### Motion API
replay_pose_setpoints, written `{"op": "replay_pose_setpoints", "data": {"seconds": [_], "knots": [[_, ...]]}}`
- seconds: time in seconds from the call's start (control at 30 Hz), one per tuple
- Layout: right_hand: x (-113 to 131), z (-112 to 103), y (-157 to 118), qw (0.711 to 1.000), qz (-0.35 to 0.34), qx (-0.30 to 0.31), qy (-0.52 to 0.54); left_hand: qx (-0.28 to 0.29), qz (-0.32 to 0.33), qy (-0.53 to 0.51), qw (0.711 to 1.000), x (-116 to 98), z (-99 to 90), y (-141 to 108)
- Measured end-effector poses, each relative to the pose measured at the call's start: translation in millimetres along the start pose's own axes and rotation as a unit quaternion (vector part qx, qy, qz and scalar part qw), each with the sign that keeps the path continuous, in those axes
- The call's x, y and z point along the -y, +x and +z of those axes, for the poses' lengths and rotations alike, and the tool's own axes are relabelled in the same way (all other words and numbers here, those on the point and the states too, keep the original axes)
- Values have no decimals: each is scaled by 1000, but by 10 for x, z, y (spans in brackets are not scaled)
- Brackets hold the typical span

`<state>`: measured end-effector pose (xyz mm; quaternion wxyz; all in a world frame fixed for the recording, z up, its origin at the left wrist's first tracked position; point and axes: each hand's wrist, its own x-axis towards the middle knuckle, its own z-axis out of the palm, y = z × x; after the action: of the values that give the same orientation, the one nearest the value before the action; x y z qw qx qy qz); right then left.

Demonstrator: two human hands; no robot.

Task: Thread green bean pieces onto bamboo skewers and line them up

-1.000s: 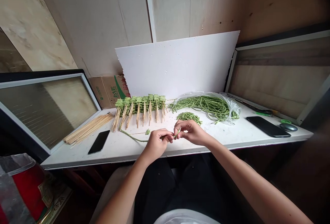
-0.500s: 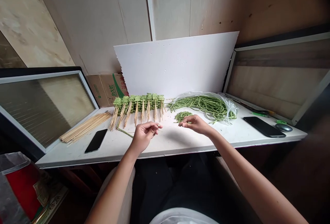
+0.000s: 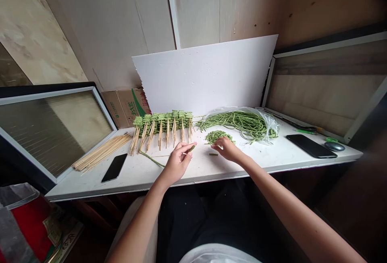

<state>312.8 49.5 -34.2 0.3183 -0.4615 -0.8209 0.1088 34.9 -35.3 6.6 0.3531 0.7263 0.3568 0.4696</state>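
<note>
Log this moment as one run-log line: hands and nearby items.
left hand: holds bean piece | right hand: at bean pile | beyond: skewered beans

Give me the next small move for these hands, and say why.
Probably the right hand should pick up the loose cut piece of long bean just in front of it: it lies apart from the pile of cut bean pieces, and that hand is nearest it, while the left hand pinches a short bean piece.

place: cramped workroom | panelled walls (image 3: 196, 9) | white bench (image 3: 242, 166) | bamboo skewers (image 3: 101, 152) | cardboard box (image 3: 121, 109)
</note>
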Motion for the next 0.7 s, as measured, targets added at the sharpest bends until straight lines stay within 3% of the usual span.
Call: {"op": "replay_pose_setpoints", "data": {"seconds": [0.1, 0.2, 0.27, 0.4, 0.7], "knots": [[208, -176, 17, 987, 20, 7, 158, -22, -21, -42, 999, 9, 21, 3], [511, -303, -24, 959, -17, 80, 270, -48, -47, -52, 996, -3, 51, 3], [701, -328, -65, 955, -40, 109, 273, -54, -51, -50, 996, -19, 70, 1], [918, -302, -110, 961, -46, 86, 259, -44, -55, -60, 996, -50, 79, -4], [905, -361, -113, 962, -45, 37, 265, -33, -32, 17, 999, -59, 51, -9]]}}
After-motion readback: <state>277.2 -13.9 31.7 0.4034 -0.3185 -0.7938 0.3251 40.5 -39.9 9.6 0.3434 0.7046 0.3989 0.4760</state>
